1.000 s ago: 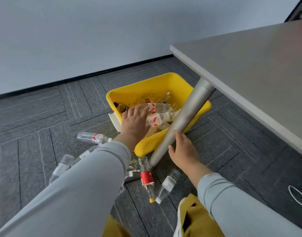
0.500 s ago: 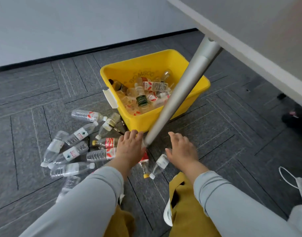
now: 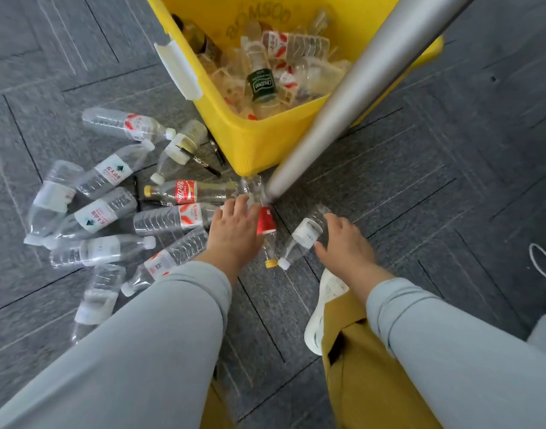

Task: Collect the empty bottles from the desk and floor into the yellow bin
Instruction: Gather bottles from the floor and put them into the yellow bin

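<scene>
The yellow bin (image 3: pixel 259 140) stands on the carpet at top centre, holding several empty bottles. More empty bottles (image 3: pixel 107 212) lie scattered on the floor to its left. My left hand (image 3: pixel 234 233) lies with fairly straight fingers on a red-labelled bottle with a yellow cap (image 3: pixel 266 226), just in front of the bin. My right hand (image 3: pixel 343 243) has its fingers and thumb around a clear bottle with a white label (image 3: pixel 304 235), which lies on the floor beside the red-labelled one.
A slanted grey table leg (image 3: pixel 343 100) crosses in front of the bin and meets the floor right above my left hand. Black pens (image 3: pixel 203 162) lie among the bottles. My white shoe (image 3: pixel 324 305) is below the right hand. A white cord (image 3: pixel 544 264) lies at the right edge.
My view has dropped towards the floor. My left hand left the bin and came down onto the red-labelled bottle. My right hand moved from the table leg to the white-labelled bottle.
</scene>
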Available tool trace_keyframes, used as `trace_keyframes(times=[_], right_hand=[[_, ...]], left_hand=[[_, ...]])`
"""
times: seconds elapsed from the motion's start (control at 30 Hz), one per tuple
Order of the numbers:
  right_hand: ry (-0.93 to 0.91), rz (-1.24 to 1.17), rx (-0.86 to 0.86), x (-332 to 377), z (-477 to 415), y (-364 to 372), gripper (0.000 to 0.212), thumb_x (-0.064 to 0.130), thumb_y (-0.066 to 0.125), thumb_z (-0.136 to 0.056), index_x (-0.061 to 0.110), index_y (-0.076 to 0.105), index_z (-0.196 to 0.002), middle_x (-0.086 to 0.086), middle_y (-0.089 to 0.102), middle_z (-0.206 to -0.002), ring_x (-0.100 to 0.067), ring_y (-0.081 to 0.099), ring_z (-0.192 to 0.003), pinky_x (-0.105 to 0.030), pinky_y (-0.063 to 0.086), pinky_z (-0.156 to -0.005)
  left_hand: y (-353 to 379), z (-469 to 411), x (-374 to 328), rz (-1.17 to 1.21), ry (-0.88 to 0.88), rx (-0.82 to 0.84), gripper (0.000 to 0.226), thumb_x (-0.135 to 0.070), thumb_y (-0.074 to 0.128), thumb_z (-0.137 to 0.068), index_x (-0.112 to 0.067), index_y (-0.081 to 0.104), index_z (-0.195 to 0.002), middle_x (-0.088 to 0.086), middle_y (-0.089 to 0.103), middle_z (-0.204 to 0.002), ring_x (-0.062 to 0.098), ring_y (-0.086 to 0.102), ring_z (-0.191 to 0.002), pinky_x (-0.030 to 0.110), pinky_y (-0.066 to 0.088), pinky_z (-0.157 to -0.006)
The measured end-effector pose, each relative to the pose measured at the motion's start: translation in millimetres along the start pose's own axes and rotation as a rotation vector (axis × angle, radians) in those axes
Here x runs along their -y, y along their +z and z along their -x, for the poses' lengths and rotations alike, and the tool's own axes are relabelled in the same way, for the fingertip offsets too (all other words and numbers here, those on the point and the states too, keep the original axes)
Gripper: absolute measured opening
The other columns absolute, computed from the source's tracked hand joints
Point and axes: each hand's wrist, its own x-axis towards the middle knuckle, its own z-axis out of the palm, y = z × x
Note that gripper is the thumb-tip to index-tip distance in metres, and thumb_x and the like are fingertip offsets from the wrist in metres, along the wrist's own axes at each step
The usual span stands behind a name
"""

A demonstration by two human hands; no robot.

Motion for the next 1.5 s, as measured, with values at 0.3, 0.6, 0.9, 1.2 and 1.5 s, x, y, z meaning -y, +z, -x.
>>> trace_keyframes(times=[0.3,0.6,0.9,1.2,1.5], right_hand=[[0.193,-0.302,-0.006,0.2,-48.9,90.5,0.066,0.033,0.058,-0.089,0.01,0.025,-0.141,-0.018,0.039,-0.139,-0.036,0.037,-0.125,-0.042,0.035,-0.101],[0.431,-0.527,-0.05,7.9,-95.9,142.0,0.104,0.046,0.065,-0.082,0.018,-0.009,-0.149,-0.023,0.007,-0.154,-0.041,0.021,-0.139,-0.044,0.027,-0.11],[0.463,-0.698,0.018,4.5,-115.9,163.8,0.113,0.026,0.072,-0.08,0.019,-0.018,-0.147,-0.021,0.043,-0.137,-0.037,0.051,-0.119,-0.042,0.044,-0.094],[0.34,-0.709,-0.342,-27.3,-104.4,142.9,0.082,0.022,0.071,-0.078,0.007,0.025,-0.144,-0.019,0.045,-0.137,-0.037,0.048,-0.119,-0.038,0.043,-0.095],[0.16,-0.762,-0.344,-39.0,-106.9,166.6,0.081,0.02,0.073,-0.076,0.01,0.027,-0.141,-0.017,0.042,-0.137,-0.033,0.052,-0.116,-0.049,0.051,-0.09]], left_hand=[[73.0,-22.5,17.9,0.022,-0.002,0.065,0.066,-0.04,0.047,-0.092,-0.021,0.016,-0.147,0.008,0.01,-0.154,0.029,0.016,-0.139,0.041,0.019,-0.113],[104.4,-42.9,37.7,0.05,-0.05,0.07,0.069,-0.042,0.049,-0.091,-0.027,0.012,-0.147,0.008,0.014,-0.151,0.031,0.019,-0.137,0.041,0.023,-0.111],[115.2,-46.5,38.2,-0.007,-0.025,0.121,0.069,-0.045,0.041,-0.094,-0.028,0.004,-0.148,0.009,0.01,-0.152,0.03,0.018,-0.138,0.04,0.023,-0.112],[127.3,-56.9,16.6,0.029,0.018,0.258,0.064,-0.045,0.038,-0.096,-0.042,-0.002,-0.147,0.013,-0.011,-0.155,0.037,0.033,-0.131,0.044,0.037,-0.106],[168.3,-82.9,-16.6,0.02,0.026,0.384,0.076,-0.053,0.043,-0.091,-0.05,-0.012,-0.142,0.007,-0.061,-0.124,0.037,0.048,-0.117,0.046,0.051,-0.092]])
